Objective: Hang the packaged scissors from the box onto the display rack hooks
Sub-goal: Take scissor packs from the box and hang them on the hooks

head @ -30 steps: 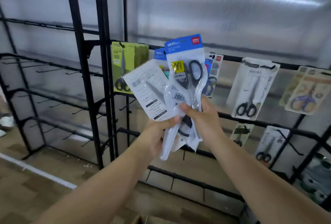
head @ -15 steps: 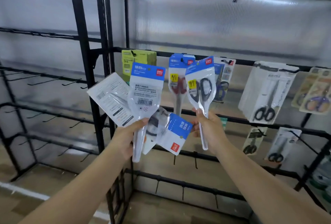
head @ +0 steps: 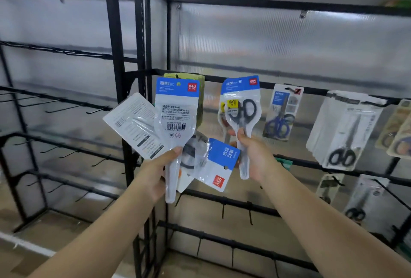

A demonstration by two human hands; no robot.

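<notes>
Bare hooks (head: 66,108) are standing open across the left bays. Right of the post (head: 115,55), hung packs (head: 281,113) are crowding the top rail (head: 311,89); lower hooks (head: 250,215) are sitting free beneath the hands.

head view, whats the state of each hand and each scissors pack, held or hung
left hand: holds a fan of packs
blue-top pack: upright, back side out, in left hand
white pack: tilted left, in left hand
upside-down pack: blue header down, in left hand
right hand: holds one pack
black-handled pack: upright, in right hand, not yet hung
blue-handled pack: hung on a hook
</notes>
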